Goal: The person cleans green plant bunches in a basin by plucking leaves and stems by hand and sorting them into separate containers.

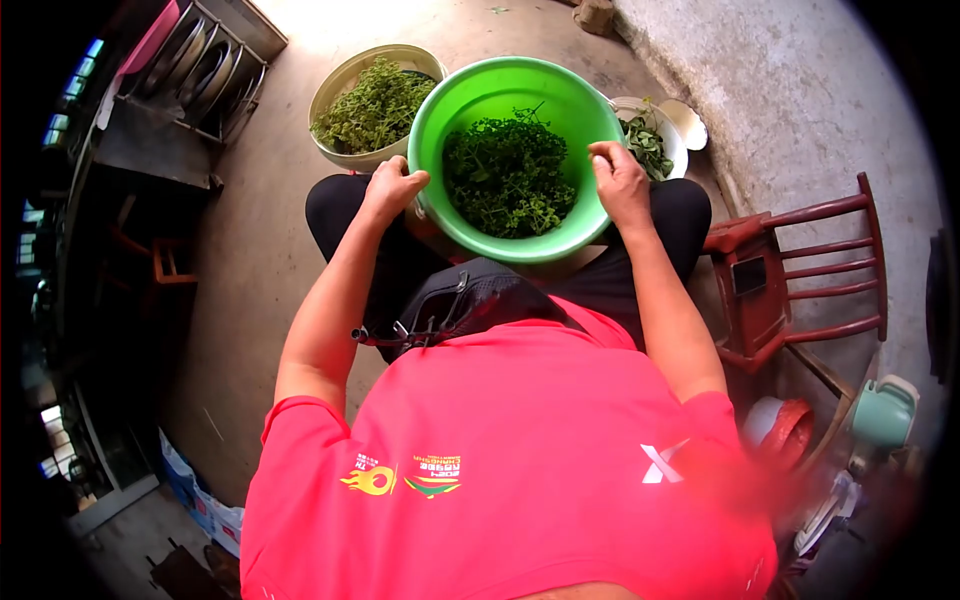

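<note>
A bright green plastic bucket (pixel 590 110) stands tilted toward me between my knees. Dark green leafy sprigs (pixel 510 175) lie in its bottom. My left hand (pixel 393 187) is closed at the bucket's left rim, thumb pointing to it. On the opposite side my right hand (pixel 621 183) grips near the right rim, its fingers curled and partly hidden. Behind the bucket to the left sits a pale tub (pixel 322 100) holding lighter green sprigs (pixel 375 108). Partly hidden at the right, a white basin (pixel 679 160) contains broader green leaves (pixel 645 145).
A reddish-brown wooden chair (pixel 755 285) stands to my right by the rough wall (pixel 780 90). Beyond it are a teal jug (pixel 884 412) and a red container (pixel 790 430). At the upper left, a rack (pixel 200 70) holds metal lids or pans. Concrete floor (pixel 245 250) surrounds me.
</note>
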`<move>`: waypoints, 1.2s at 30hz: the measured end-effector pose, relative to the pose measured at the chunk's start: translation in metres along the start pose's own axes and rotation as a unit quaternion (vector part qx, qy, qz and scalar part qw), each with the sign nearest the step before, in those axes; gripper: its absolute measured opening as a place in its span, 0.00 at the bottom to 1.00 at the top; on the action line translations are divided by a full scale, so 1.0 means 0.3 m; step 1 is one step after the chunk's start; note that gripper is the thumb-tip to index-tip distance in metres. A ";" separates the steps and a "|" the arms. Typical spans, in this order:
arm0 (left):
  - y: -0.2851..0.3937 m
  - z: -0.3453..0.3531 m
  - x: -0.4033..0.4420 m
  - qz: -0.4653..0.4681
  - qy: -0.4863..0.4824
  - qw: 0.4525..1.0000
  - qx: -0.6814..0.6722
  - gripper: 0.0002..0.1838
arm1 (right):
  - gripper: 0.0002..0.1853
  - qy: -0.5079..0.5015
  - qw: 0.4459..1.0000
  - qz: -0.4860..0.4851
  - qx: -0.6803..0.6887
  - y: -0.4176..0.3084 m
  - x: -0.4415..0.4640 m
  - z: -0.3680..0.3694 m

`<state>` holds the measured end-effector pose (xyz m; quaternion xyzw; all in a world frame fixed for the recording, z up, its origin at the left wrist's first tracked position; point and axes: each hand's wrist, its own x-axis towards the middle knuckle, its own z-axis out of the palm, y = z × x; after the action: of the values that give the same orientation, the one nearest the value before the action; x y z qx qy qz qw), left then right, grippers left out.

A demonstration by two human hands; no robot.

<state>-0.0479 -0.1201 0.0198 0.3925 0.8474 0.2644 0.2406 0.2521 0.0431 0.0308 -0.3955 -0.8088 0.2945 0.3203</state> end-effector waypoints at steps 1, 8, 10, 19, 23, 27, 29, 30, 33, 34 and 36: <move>0.009 -0.006 -0.005 -0.012 -0.003 1.000 0.009 0.23 | 0.07 -0.050 0.999 -0.006 0.005 -0.021 -0.001 0.022; 0.005 -0.023 -0.035 -0.052 -0.024 0.998 0.029 0.23 | 0.13 -0.407 0.869 -0.022 -0.279 -0.047 -0.133 0.081; 0.002 -0.027 -0.042 -0.054 -0.022 0.998 0.031 0.23 | 0.13 -0.393 0.880 -0.016 -0.266 -0.062 -0.136 0.075; -0.022 -0.012 -0.035 -0.064 -0.029 0.996 -0.055 0.22 | 0.09 0.041 0.985 0.153 0.073 0.198 0.118 -0.130; -0.036 -0.005 -0.022 -0.075 -0.029 0.995 -0.066 0.22 | 0.13 -0.111 0.867 0.409 0.262 0.435 0.204 -0.096; 0.007 -0.026 -0.043 -0.056 -0.017 0.996 -0.063 0.19 | 0.24 -0.128 0.779 0.490 0.370 0.635 0.255 0.067; 0.002 -0.025 -0.044 -0.046 -0.028 0.997 -0.055 0.17 | 0.29 -0.112 0.785 0.482 0.373 0.734 0.241 0.163; -0.010 -0.023 -0.040 -0.056 -0.024 0.997 -0.053 0.17 | 0.28 -0.142 0.780 0.503 0.344 0.768 0.238 0.204; -0.016 -0.023 -0.045 -0.038 -0.025 0.999 -0.004 0.17 | 0.21 -0.164 0.927 0.272 0.201 0.686 0.153 0.195; -0.016 -0.025 -0.049 -0.043 -0.025 0.999 -0.005 0.17 | 0.20 -0.160 0.958 0.189 0.147 0.663 0.144 0.188; -0.022 -0.020 -0.054 -0.032 -0.031 0.995 -0.088 0.21 | 0.19 -0.119 0.984 0.049 -0.121 0.653 0.142 0.183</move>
<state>-0.0457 -0.1381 0.0232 0.3500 0.8254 0.3178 0.3086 0.2789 0.1668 -0.1342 -0.4325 -0.8507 0.2546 0.1566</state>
